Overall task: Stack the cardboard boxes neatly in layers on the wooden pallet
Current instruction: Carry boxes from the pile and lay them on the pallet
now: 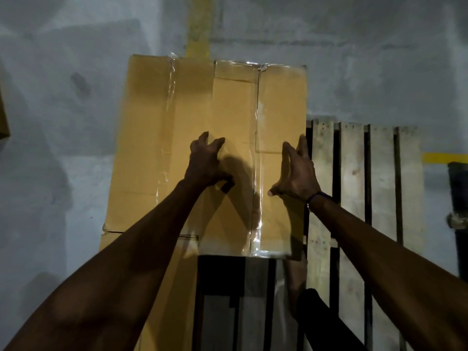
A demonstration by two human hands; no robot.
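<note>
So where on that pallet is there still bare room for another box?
The pallet shows bare slats right of the taped box under both hands, out to the far edge. The left is crowded: another box sits tight against it. The patch below the box is too dark to judge.

Two taped cardboard boxes lie side by side at the centre. The right box (255,158) sits under both hands: the left hand (206,164) rests on its top near the seam with the left box (157,138), fingers spread and bent; the right hand (295,173) lies flat along its right edge. At 3 o'clock, the wooden pallet (354,198) shows bare slats. Grey floor (63,122) surrounds them, with a yellow line (200,24) at 12 o'clock.
</note>
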